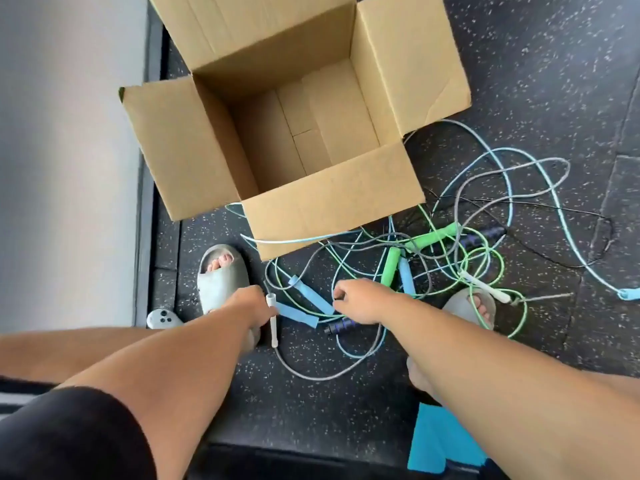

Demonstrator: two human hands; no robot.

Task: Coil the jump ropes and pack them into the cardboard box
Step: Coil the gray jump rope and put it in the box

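Currently, left hand (pixel 251 303) fingers grip the white handle (pixel 273 322); right hand (pixel 360 303) fingers curl, hold unclear. Tangled jump ropes (pixel 389 268) lie near-right of the empty cardboard box (pixel 332 209). Step: singling out one rope; next, free it, then coil.

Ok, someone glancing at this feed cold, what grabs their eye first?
The big open cardboard box, empty, at top centre. Right in front of it a tangle of jump ropes, green, blue and grey, sprawls over the dark speckled floor. At the tangle's near edge the left hand grips a white handle, and the right hand curls into the cords.
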